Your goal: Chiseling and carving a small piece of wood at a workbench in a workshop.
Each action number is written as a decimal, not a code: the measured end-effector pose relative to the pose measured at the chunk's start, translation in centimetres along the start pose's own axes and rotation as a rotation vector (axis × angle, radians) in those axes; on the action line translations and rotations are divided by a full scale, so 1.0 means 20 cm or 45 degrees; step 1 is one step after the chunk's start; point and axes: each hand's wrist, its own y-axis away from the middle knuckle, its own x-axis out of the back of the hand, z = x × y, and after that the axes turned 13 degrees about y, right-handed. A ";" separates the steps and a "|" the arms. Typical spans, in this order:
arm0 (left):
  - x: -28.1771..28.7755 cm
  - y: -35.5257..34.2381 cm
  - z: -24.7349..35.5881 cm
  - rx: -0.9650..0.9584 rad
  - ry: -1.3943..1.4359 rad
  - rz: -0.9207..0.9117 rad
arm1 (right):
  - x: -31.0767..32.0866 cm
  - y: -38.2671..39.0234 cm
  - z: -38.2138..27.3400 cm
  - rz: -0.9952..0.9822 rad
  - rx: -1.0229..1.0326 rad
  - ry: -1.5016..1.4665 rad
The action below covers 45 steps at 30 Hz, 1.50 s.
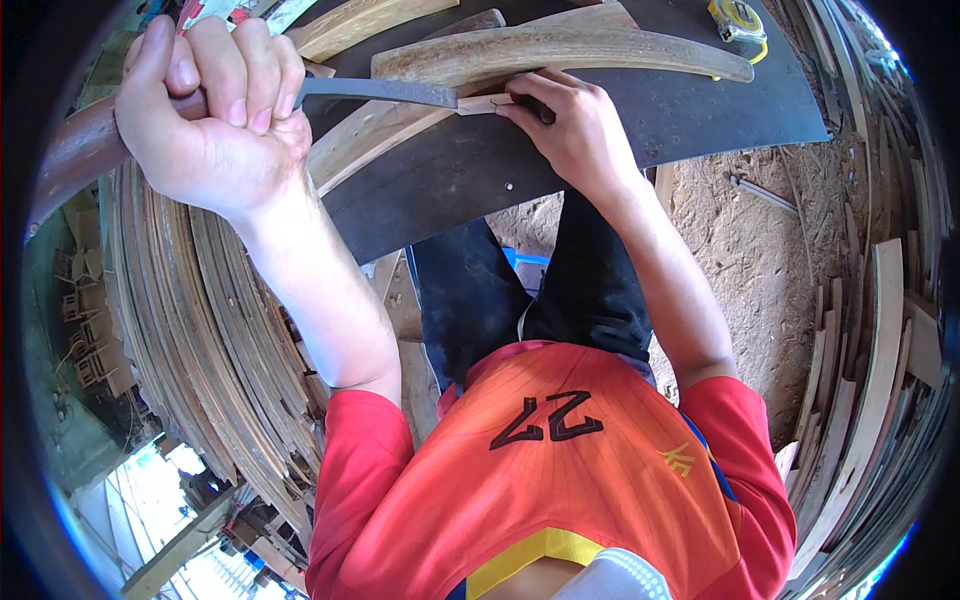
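My left hand point(215, 110) is raised at the upper left, its fingers wrapped round a tool. The tool's brown wooden handle point(80, 150) sticks out to the left of the fist, and its narrow, dark metal blade point(380, 91) reaches rightward. Between the fingers of my right hand point(575, 120) is a small pale wood piece point(484, 104), its left end at the blade's tip; whether they touch I cannot tell. Just beyond that hand lies a long curved wooden piece point(560, 55). Another wooden piece point(365, 140) lies under the blade.
The dark tabletop point(440, 190) ends just in front of my legs. At its far right sits a yellow tape measure point(738, 20). Stacked wooden strips point(200, 300) fill the left side, and more boards point(870, 380) lean at the right. A thin rod point(765, 193) lies on the dusty floor.
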 end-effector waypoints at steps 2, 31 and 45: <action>-0.01 0.00 0.00 -0.013 -0.023 0.017 | -0.01 0.00 0.01 0.001 0.004 0.006; -0.02 0.01 0.00 -0.039 0.016 0.066 | 0.01 -0.01 -0.01 0.026 0.016 0.003; -0.02 0.01 0.00 -0.024 0.020 0.057 | 0.02 -0.01 -0.02 -0.047 -0.038 -0.008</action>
